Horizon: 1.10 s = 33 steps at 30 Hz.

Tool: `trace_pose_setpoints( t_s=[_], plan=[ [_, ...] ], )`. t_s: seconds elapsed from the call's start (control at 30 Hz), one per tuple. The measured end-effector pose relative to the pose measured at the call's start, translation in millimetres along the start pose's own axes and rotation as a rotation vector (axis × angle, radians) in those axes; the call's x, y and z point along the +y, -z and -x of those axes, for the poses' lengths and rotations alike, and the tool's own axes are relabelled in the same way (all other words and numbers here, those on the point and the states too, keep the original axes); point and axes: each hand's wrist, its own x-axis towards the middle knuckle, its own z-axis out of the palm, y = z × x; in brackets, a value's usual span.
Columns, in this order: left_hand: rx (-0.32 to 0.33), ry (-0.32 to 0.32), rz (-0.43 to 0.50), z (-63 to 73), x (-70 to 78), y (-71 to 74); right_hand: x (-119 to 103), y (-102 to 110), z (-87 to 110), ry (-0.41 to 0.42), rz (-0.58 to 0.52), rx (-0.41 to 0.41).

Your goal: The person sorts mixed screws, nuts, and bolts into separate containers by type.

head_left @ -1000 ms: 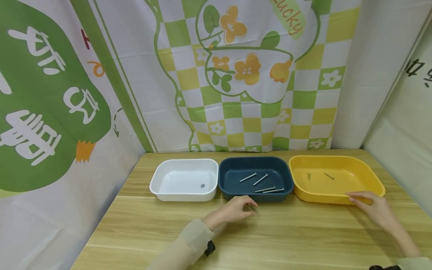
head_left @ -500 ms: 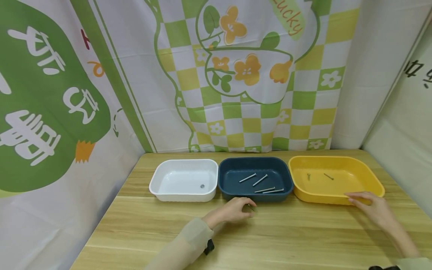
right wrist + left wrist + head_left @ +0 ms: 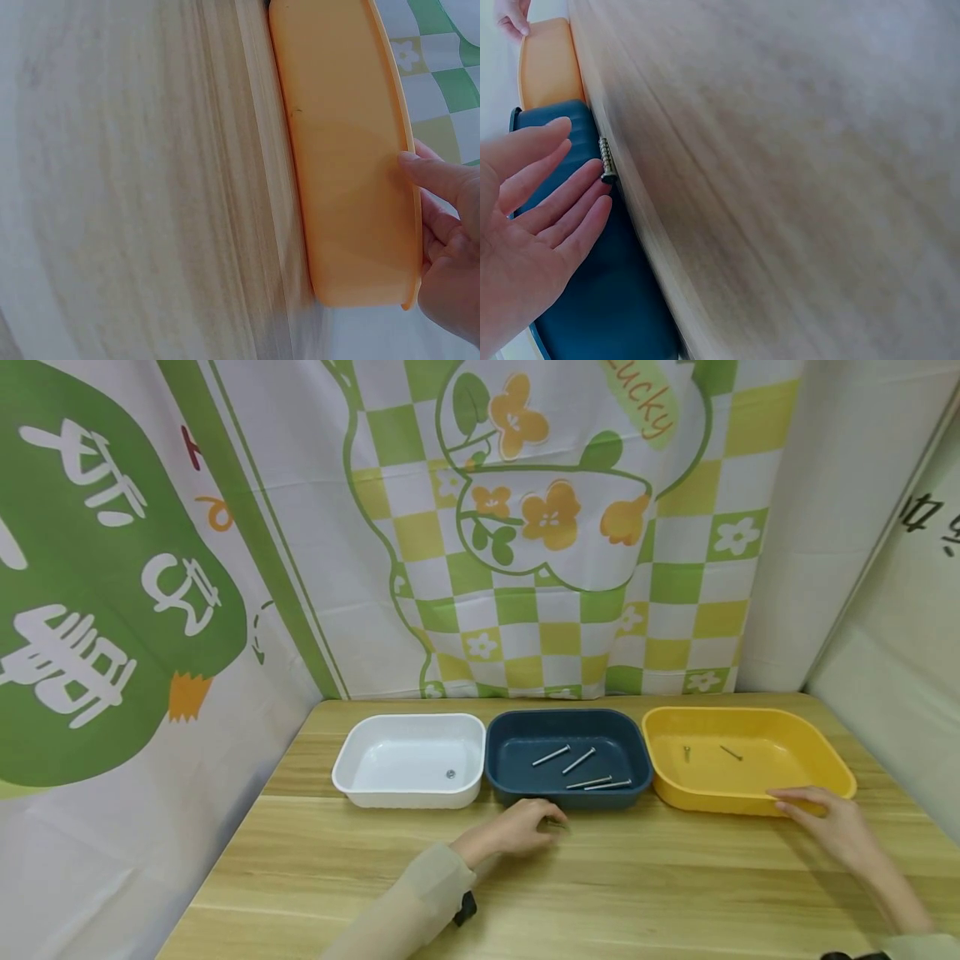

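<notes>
My left hand (image 3: pixel 519 828) hovers palm-in before the front of the dark blue bin (image 3: pixel 517 794). In the left wrist view its fingers are loosely extended, with the thumb apart from a short threaded screw (image 3: pixel 606 160). The screw's head sits right at the tips of the middle and ring fingers. My right hand (image 3: pixel 834 823) pinches the front rim of the yellow bin (image 3: pixel 720 799), thumb on the outside and fingers reaching over the edge. Two small screws lie in the yellow bin, and several long bolts (image 3: pixel 578 760) rest in the blue one.
Left of the blue bin stands a white bin (image 3: pixel 408 798) with one small nut (image 3: pixel 450 773) in it. All three bins stand in a row at the back of the wooden table (image 3: pixel 637 893). A printed curtain (image 3: pixel 547 635) hangs behind them.
The screw at my left fingertips has turned from slanting to nearly level, and the left fingers have shifted slightly. My right hand and the bins stay in place.
</notes>
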Motion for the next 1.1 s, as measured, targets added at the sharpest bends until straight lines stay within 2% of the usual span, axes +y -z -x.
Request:
trace_pose_setpoints(
  t_s=[0.23,0.37,0.8,1.1],
  plan=[
    [-0.021,-0.01,0.009,-1.1,-1.2,-1.8,0,0,0.8,-0.005,0.012,-0.004],
    [-0.023,-0.016,-0.018,-2.3,-1.6,-5.9,-2,0,1.8,-0.013,0.016,-0.012],
    [0.005,-0.096,-0.06,-5.2,2.0,-11.4,-1,-1,1.4,-0.003,-0.004,-0.005],
    [0.012,-0.101,-0.078,-7.4,2.3,-14.3,1,0,0.7,-0.01,0.015,-0.012]
  ],
)
